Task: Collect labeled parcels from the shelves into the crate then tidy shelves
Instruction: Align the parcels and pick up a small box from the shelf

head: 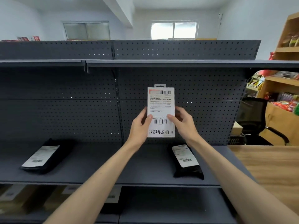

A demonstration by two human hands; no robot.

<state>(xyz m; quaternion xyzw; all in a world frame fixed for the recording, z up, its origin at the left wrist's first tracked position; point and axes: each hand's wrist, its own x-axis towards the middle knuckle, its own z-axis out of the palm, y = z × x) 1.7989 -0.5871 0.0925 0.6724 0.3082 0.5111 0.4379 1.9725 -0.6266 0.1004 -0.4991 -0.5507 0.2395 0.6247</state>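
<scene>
Two bare forearms reach in from the bottom edge, with no sleeve showing on either. The left hand (pixel 140 126) and the right hand (pixel 182 122) wear no gloves, rings, watch or wristband. Their fingernails are short and unpainted.

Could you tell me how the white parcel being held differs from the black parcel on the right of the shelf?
The white parcel is held upright by the left hand and right hand; the black parcel lies flat on the shelf, untouched. The white parcel's label covers nearly its whole face; the black parcel's covers only part. Both carry barcoded labels.
</scene>
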